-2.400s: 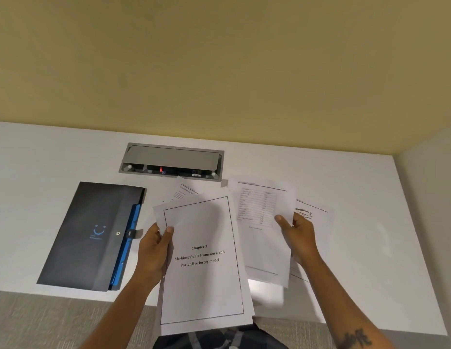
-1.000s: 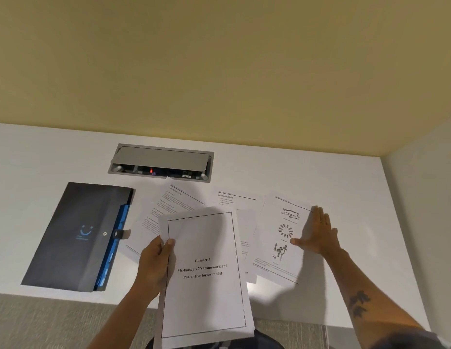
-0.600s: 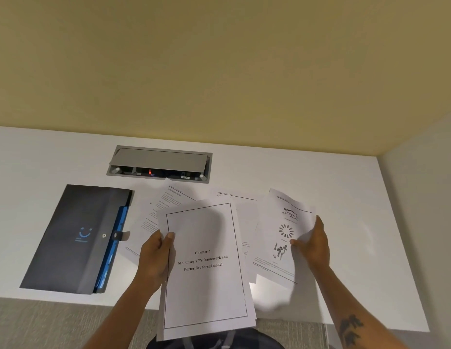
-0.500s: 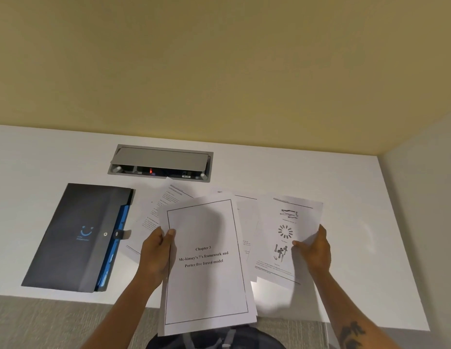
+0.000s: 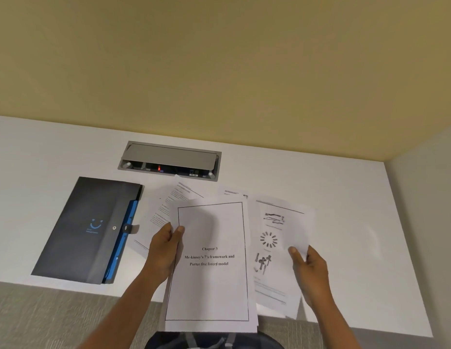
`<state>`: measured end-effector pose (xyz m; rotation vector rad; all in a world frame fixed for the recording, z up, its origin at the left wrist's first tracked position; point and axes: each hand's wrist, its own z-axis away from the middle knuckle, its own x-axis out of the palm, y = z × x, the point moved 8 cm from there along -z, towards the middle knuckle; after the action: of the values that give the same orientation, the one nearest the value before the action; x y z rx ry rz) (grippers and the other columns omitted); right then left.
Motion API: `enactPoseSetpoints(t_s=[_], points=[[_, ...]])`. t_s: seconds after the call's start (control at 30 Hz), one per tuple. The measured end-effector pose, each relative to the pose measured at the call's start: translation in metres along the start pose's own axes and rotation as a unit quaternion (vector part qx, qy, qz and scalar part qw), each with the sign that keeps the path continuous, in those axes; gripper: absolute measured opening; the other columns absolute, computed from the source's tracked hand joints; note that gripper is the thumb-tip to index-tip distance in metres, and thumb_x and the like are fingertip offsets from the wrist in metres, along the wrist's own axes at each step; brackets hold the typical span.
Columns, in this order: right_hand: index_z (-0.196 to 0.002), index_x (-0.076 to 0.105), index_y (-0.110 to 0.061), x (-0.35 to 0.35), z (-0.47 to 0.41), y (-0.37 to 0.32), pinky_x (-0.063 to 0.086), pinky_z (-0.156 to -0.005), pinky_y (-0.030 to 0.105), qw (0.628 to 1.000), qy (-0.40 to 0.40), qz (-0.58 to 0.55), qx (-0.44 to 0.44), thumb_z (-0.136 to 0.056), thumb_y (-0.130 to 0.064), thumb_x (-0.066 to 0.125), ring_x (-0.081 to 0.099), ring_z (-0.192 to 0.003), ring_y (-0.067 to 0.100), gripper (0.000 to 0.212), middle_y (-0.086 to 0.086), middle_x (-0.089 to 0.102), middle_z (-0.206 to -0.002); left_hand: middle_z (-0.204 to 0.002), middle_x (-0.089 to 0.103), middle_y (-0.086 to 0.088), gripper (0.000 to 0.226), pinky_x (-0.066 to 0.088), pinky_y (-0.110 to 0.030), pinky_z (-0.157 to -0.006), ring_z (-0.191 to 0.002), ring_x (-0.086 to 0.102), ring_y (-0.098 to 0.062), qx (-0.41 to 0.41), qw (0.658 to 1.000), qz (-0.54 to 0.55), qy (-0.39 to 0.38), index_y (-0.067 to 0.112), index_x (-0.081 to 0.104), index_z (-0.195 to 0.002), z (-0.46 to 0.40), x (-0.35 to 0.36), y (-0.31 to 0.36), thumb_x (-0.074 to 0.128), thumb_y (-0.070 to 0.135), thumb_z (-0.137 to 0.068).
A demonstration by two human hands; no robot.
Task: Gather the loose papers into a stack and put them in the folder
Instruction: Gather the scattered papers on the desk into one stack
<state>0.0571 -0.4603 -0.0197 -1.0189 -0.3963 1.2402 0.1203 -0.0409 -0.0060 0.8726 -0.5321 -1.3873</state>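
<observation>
My left hand (image 5: 166, 250) grips the left edge of a small stack of papers (image 5: 212, 280), its top sheet a bordered page reading "Chapter 3". My right hand (image 5: 311, 269) pinches the right edge of a sheet with diagrams (image 5: 274, 250), lifted off the white desk (image 5: 345, 222) just right of the stack. A text sheet (image 5: 166, 210) lies on the desk behind my left hand, and another sheet's corner (image 5: 232, 193) shows above the stack. The dark grey folder (image 5: 86, 230) with a blue inner edge and snap tab lies shut at the left.
A grey cable hatch (image 5: 169, 159) with sockets is set into the desk behind the papers. A yellow wall rises at the back and a pale side wall (image 5: 425, 222) closes off the right. The desk's near edge runs just under my forearms.
My right hand flattened on the diagram sheet, then pinched its right edge and lifted it toward the stack. My left hand kept holding the stack.
</observation>
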Motion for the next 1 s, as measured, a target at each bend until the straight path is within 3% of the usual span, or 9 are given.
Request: enactPoseSetpoints(t_s=[0.2,0.3,0.37,0.47,0.63,0.73,0.87,0.93,1.0], points=[[-0.124,0.079,-0.039,0.057,0.025,-0.003,0.067,-0.089,0.031,0.989,-0.147,-0.008,0.017,-0.104,-0.033,0.071,0.080,-0.110,0.013,0.023,-0.010,0.083,-0.122,-0.089,0.070,-0.013,0.029,0.057,-0.042,-0.080,-0.081,0.065,-0.028,-0.011,1.000,-0.016,-0.003,-0.003,0.060,-0.095,-0.002,0.004,-0.008,0.060,0.025,-0.104],[-0.126,0.079,-0.035,0.076,0.032,-0.001,0.064,-0.100,0.042,0.982,-0.184,-0.015,0.028,-0.106,-0.031,0.068,0.079,-0.115,0.018,0.023,-0.005,0.082,-0.125,-0.067,0.049,-0.001,0.037,0.044,-0.029,-0.065,-0.066,0.045,-0.017,-0.007,0.998,-0.054,0.011,0.011,0.044,-0.072,-0.001,0.005,-0.010,0.062,0.024,-0.103],[-0.126,0.079,-0.032,0.088,0.037,-0.001,0.064,-0.100,0.043,0.977,-0.208,-0.016,0.032,-0.107,-0.031,0.066,0.079,-0.116,0.022,0.023,-0.002,0.082,-0.126,-0.064,0.049,0.006,0.039,0.042,-0.022,-0.059,-0.061,0.046,-0.012,-0.008,0.997,-0.074,0.013,0.017,0.042,-0.070,0.000,0.005,-0.014,0.061,0.025,-0.103],[-0.127,0.078,-0.031,0.101,0.046,-0.004,0.063,-0.102,0.045,0.970,-0.241,-0.010,0.041,-0.107,-0.036,0.065,0.078,-0.118,0.024,0.024,0.000,0.082,-0.127,-0.070,0.045,-0.006,0.036,0.039,-0.029,-0.062,-0.066,0.042,-0.017,-0.014,0.998,-0.060,-0.003,0.015,0.041,-0.075,0.000,0.008,-0.021,0.061,0.025,-0.103],[-0.124,0.080,-0.025,0.114,0.052,0.002,0.060,-0.106,0.055,0.963,-0.259,-0.011,0.069,-0.110,-0.024,0.062,0.077,-0.118,0.033,0.023,0.007,0.082,-0.124,-0.065,0.042,0.004,0.040,0.037,-0.029,-0.061,-0.064,0.040,-0.014,-0.033,0.997,-0.066,0.008,0.018,0.040,-0.071,0.001,0.005,-0.032,0.061,0.030,-0.103],[-0.125,0.079,-0.026,0.124,0.055,0.003,0.062,-0.104,0.052,0.950,-0.297,-0.022,0.090,-0.109,-0.019,0.061,0.076,-0.120,0.033,0.025,0.008,0.081,-0.127,-0.077,0.054,-0.001,0.029,0.046,-0.032,-0.071,-0.075,0.053,-0.018,-0.042,0.997,-0.059,0.001,0.013,0.053,-0.084,0.001,0.003,-0.037,0.058,0.033,-0.104],[-0.128,0.077,-0.022,0.139,0.058,0.003,0.058,-0.109,0.054,0.931,-0.348,-0.021,0.109,-0.106,-0.011,0.061,0.075,-0.123,0.035,0.030,0.010,0.080,-0.129,-0.104,0.068,-0.007,0.013,0.058,-0.041,-0.089,-0.101,0.066,-0.024,-0.034,0.998,-0.055,-0.012,0.025,0.058,-0.115,0.002,0.001,-0.036,0.057,0.033,-0.105],[-0.126,0.078,-0.020,0.146,0.054,-0.004,0.065,-0.098,0.044,0.925,-0.363,-0.002,0.111,-0.108,-0.019,0.059,0.079,-0.113,0.030,0.026,0.009,0.082,-0.124,-0.109,0.071,-0.008,0.017,0.061,-0.045,-0.091,-0.103,0.070,-0.027,-0.034,0.998,-0.055,-0.006,0.026,0.055,-0.119,0.001,-0.003,-0.036,0.059,0.031,-0.104],[-0.113,0.080,-0.012,0.145,0.039,-0.021,0.063,-0.067,0.026,0.939,-0.329,0.024,0.099,-0.111,-0.035,0.057,0.078,-0.077,0.017,0.033,0.009,0.082,-0.101,-0.106,0.073,-0.008,0.021,0.065,-0.042,-0.079,-0.098,0.073,-0.029,-0.030,0.998,-0.052,0.004,0.025,0.052,-0.122,0.001,-0.008,-0.035,0.060,0.030,-0.103]])
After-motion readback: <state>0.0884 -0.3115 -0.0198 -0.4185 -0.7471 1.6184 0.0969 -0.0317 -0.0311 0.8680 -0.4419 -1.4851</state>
